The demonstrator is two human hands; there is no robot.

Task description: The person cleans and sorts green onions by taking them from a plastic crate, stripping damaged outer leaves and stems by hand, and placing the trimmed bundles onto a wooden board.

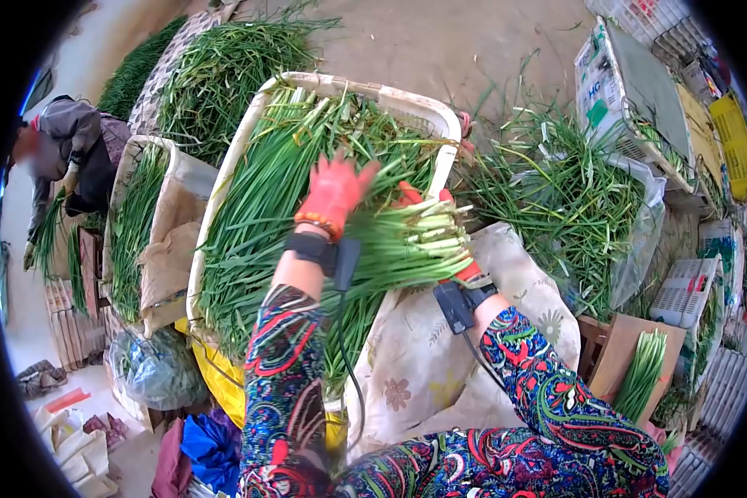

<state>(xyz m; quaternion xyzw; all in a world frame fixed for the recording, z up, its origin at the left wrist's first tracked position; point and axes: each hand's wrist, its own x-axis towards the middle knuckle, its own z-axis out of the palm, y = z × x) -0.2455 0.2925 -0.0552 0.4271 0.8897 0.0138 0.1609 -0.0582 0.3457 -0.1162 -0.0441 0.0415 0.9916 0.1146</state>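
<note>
Head view, and we've got both hands in orange-red gloves over a big basket (217, 195) packed with long greens (253, 207). Our left hand (335, 192) is wide, fingers spread above the greens; it's a bit blurry, so we can't tell if it touches any. Our right hand (470, 270) has a bunch (430, 236) gripped near the pale stem ends, mostly hidden by it. That bunch lies sideways at the near right part of the basket, stems to the right, leaves to the left.

Nearer to us, a flowered cloth (415, 365) drapes beside the basket. On the right we see a messy heap (556, 207) partly on clear plastic (646, 228), and nearer, a small bundle (643, 373) leaning on a board (618, 349). Far left there's a big pile (224, 79), and on the left another person (87, 137) in gloves holds a drooping handful (48, 236) by a smaller basket (114, 207).
</note>
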